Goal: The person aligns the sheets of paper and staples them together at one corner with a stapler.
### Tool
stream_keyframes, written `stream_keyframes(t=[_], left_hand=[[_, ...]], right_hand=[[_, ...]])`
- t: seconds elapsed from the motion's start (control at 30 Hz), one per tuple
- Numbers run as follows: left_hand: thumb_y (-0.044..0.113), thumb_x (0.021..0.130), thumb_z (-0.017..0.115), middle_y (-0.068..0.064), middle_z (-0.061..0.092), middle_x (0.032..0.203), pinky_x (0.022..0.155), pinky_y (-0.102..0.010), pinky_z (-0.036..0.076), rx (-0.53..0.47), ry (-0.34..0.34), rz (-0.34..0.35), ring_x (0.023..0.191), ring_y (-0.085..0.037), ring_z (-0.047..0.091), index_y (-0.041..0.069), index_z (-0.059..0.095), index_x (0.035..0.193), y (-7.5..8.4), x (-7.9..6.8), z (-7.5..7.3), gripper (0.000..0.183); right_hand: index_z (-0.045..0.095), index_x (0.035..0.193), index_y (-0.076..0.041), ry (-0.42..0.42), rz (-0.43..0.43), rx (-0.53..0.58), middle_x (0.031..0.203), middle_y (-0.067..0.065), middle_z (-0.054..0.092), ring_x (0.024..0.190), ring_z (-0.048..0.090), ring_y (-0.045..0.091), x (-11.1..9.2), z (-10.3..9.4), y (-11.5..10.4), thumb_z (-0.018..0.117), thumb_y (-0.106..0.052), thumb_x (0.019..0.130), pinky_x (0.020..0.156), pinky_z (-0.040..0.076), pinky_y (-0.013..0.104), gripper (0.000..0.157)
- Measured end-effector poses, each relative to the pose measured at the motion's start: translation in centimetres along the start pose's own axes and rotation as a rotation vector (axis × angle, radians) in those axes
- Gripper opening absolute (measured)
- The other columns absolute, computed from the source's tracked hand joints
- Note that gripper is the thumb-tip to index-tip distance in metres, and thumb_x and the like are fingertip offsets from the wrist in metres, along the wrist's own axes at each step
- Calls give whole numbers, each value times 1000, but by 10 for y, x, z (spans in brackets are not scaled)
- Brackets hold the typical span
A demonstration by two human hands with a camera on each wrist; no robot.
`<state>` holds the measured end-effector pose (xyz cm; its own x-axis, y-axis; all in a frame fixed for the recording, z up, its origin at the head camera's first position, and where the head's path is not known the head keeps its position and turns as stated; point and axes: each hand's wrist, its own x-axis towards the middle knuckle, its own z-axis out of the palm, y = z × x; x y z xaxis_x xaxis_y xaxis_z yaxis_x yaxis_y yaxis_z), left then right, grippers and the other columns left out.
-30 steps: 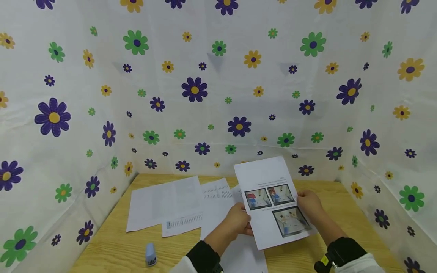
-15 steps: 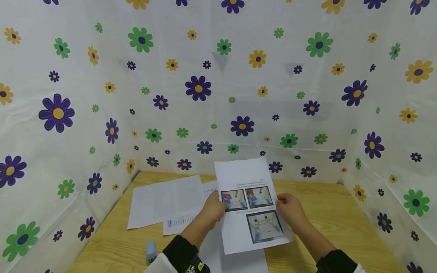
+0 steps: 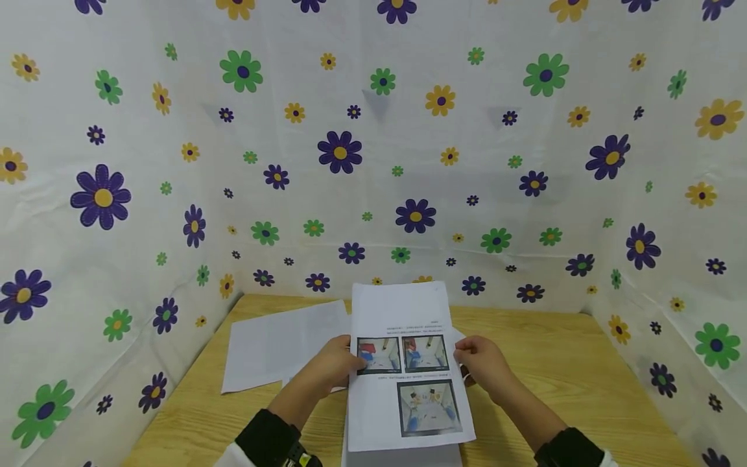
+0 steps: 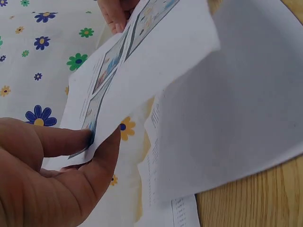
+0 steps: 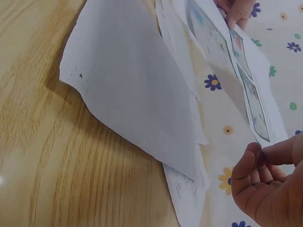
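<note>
A white sheet of paper point(image 3: 403, 311) printed with three framed pictures is held up over other papers in the head view. My left hand point(image 3: 332, 363) pinches its left edge, thumb on the printed face and fingers beneath, as the left wrist view shows with the same sheet point(image 4: 151, 71). On the opposite edge my right hand point(image 3: 484, 363) pinches the sheet between thumb and fingertips; this hand point(image 5: 270, 179) appears at lower right in its own wrist view. Below the held sheet lies a blank white paper point(image 5: 128, 80), its near part point(image 3: 403, 457) showing in the head view.
A blank-backed sheet point(image 3: 280, 350) lies at the left of the wooden table point(image 3: 537, 337), over another printed page. More printed paper point(image 5: 187, 189) sticks out beneath the blank one. A flower-patterned white curtain point(image 3: 408, 130) surrounds the table's back and sides.
Both hands have carried the printed sheet leftward and slightly down, turning it straighter, over the blank paper. The left hand's thumb has come onto its face. The small blue-grey object is now out of sight.
</note>
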<state>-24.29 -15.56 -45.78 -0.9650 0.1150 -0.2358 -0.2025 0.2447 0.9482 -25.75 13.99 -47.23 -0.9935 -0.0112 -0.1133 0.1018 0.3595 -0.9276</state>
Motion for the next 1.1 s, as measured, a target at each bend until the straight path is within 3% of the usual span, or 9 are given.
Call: stream_keyframes(t=[0.3,0.6,1.1], left_hand=[[-4,95,62,-21,67,105,69,-40,63,62,84,-14,82,-24,73,-11,51,127,-12,-1,-14,35],[-8,88,67,-19,63,100,64,-37,61,154,90,-26,83,-22,66,-11,55,115,-38,1,-10,30],[-8,83,73,-16,63,92,61,-38,62,281,132,-77,79,-24,66,-8,59,106,-53,1,-2,28]], right_hand=[[65,104,5,-55,22,-29,81,11,66,58,61,20,-6,12,7,63,-3,95,50,53,31,13],[65,98,3,-77,18,-104,76,9,64,57,60,18,-7,19,17,66,0,92,49,51,30,7],[65,93,0,-114,32,-241,70,8,62,57,62,19,-7,25,28,69,1,89,48,52,30,7]])
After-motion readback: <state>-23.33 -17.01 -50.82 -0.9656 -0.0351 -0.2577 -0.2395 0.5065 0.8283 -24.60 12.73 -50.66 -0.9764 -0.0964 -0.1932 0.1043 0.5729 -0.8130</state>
